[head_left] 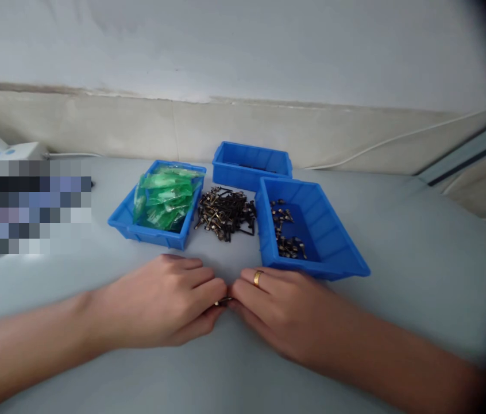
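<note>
L hand [178, 299] was nearly closed, fingers curled under, thumb and index finger pinching a small, slender, brass-and-dark metal-looking pc [224, 301]. R hand [286, 307], w/ a shiny gold-coloured finger ring [257, 279], was curled too, tips drawn in at the pc's other end; couldn't tell if it had its own grip, contact hidden. So the pc sat btwn both sets of fingertips, over a smooth grey tabletop [419, 247].

Step in hand, by my read: close two-handed fingertip work on that one pc; exact action unclear. Next move prob. called for a steady L pinch and fine R fingertip control, esp. as the pc looked tiny and easy to drop.

Just beyond the hands, a loose heap of thin brass-coloured and black metal-looking parts [226, 213] lay on the tabletop. R of it: a blue rectangular plastic tray [333, 230] w/ small brass-and-dark bits [292, 247] clustered along its L side. L of it: a blue open plastic bin [143, 233] full of translucent green plastic bags [168, 192]. Behind: a blue oblong plastic box [238, 172], contents mostly hidden. Farther out, a thin white cable [367, 152] ran by the wall.
</note>
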`<action>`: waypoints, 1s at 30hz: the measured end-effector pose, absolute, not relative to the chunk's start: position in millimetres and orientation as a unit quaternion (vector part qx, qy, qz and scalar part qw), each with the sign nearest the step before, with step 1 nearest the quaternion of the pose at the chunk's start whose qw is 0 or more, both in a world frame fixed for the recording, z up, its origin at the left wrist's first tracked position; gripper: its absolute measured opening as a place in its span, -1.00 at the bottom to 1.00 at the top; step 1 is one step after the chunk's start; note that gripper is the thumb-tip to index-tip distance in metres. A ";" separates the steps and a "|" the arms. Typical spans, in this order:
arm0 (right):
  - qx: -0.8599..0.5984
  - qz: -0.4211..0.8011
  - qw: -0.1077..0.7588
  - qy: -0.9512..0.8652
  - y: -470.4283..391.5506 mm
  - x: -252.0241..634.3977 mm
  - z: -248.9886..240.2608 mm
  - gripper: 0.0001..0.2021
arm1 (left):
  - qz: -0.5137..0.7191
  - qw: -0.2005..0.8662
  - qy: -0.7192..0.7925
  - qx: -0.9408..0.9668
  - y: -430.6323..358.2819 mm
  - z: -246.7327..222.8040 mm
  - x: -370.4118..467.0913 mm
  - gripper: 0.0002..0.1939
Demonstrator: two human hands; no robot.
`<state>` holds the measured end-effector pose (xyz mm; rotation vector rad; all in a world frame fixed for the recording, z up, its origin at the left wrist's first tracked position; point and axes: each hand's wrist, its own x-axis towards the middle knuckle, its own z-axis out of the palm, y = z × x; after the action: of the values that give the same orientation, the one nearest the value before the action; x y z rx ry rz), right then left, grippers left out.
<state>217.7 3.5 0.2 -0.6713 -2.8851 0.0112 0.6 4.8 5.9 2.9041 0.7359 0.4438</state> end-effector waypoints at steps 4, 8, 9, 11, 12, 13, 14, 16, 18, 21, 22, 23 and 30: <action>-0.226 0.011 0.106 -0.968 2.8 217.6 1.5 -0.83 | 0.145 0.058 0.244 0.957 5.2 6.2 1.9 -0.65; -0.232 0.016 0.086 -0.969 1.8 217.6 1.6 -0.84 | 0.145 0.056 0.245 0.957 4.2 5.9 1.9 -0.66; -0.234 0.017 0.081 -0.969 1.7 217.6 1.5 -0.84 | 0.143 0.057 0.245 0.957 3.9 5.7 1.7 -0.66; -0.237 0.017 0.082 -0.968 1.8 217.3 1.4 -0.84 | 0.143 0.060 0.246 0.957 3.6 5.6 1.3 -0.66; -0.240 0.017 0.084 -0.967 2.0 217.2 1.4 -0.84 | 0.144 0.060 0.246 0.957 3.6 5.7 1.2 -0.66; -0.244 0.017 0.085 -0.966 2.3 217.1 1.5 -0.84 | 0.145 0.061 0.247 0.956 3.7 5.8 1.1 -0.66; -0.239 0.019 0.083 -0.967 2.6 217.1 1.6 -0.84 | 0.145 0.061 0.247 0.956 3.8 5.9 1.0 -0.66; -0.238 0.012 0.087 -0.967 3.1 217.1 2.2 -0.82 | 0.146 0.060 0.247 0.956 4.2 6.3 1.1 -0.66; -0.234 0.008 0.099 -0.967 3.4 216.6 3.0 -0.81 | 0.147 0.058 0.247 0.956 4.7 6.4 1.3 -0.66; -0.244 0.003 0.124 -0.962 3.2 215.0 4.5 -0.75 | 0.150 0.058 0.247 0.955 5.5 6.2 1.7 -0.66; -0.247 0.005 0.128 -0.961 3.1 214.5 4.9 -0.74 | 0.150 0.059 0.248 0.955 5.7 6.1 1.8 -0.66; -0.248 0.010 0.128 -0.960 3.0 214.1 5.0 -0.73 | 0.149 0.060 0.249 0.955 5.7 5.9 1.8 -0.66; -0.247 0.016 0.119 -0.961 2.2 216.0 2.8 -0.73 | 0.151 0.055 0.244 0.956 3.9 6.3 1.4 -0.64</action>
<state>216.0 2.2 2.8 -0.7233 -2.8116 0.0463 1.4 3.9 6.3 2.9038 0.7420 0.4593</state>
